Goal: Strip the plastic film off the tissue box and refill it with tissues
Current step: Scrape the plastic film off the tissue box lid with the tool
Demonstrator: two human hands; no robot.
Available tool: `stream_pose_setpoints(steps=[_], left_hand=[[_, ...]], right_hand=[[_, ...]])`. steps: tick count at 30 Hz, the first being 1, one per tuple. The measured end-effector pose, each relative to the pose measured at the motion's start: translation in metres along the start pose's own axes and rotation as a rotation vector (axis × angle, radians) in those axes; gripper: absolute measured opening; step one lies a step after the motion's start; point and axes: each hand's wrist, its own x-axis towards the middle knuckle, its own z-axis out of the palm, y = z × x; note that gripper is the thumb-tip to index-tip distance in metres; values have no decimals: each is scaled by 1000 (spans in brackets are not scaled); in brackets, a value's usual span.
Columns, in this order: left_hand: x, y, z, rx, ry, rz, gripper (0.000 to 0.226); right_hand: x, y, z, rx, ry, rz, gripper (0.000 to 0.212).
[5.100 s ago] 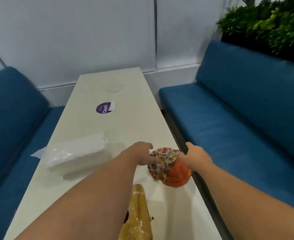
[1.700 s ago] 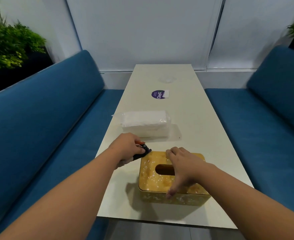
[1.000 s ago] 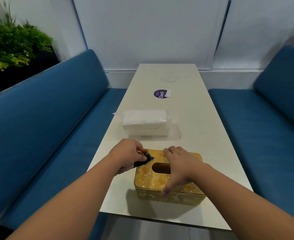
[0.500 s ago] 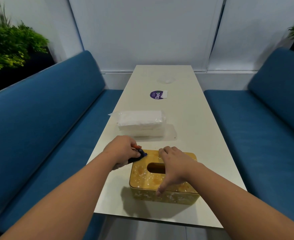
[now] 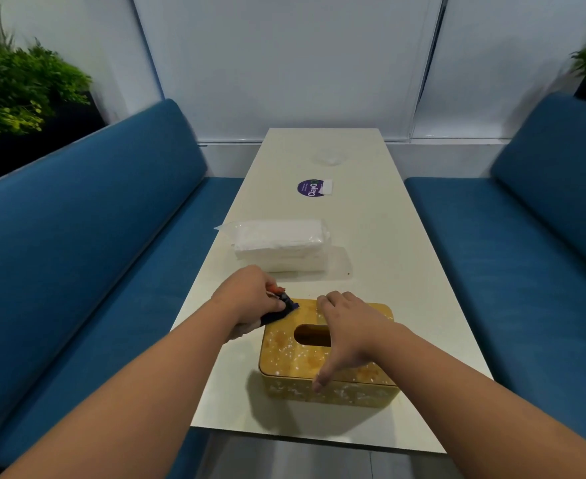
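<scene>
Right hand (image 5: 348, 326) is being spread flat on tissue box (image 5: 329, 354); small dark tool (image 5: 282, 307) is being gripped by left hand (image 5: 250, 299) at its far-left corner; wrapped tissues (image 5: 281, 243) beyond, refill judged pending

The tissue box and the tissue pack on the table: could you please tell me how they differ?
The tissue box is yellow-gold, speckled white and rigid, with an oval slot on top; the tissue pack is white and soft, in clear film. The right hand rests on the box; nothing touches the pack, which lies farther away. Both rest flat on the table.
</scene>
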Motion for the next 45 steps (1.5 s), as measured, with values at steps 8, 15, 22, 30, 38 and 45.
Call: stream_pose_setpoints(steps=[8,15,22,30,38,45], left_hand=[[-10,-5,4,234,54,341,32],[-8,0,7,342,19,486,34],[-22,-12,5,300,8,501,30],[-56,-34,2,227,50,374,26],[-71,-29,6,282,49,354,29],[-87,-29,9,304,7,369,29]], right_hand=[[0,0,-1,-9,2,-5,141],[1,0,0,-8,15,-2,138],[1,1,1,-2,7,-3,141],[-2,1,-1,15,-11,-11,141],[-2,1,-2,4,-25,-15,143],[0,2,-4,-44,-32,-30,147]])
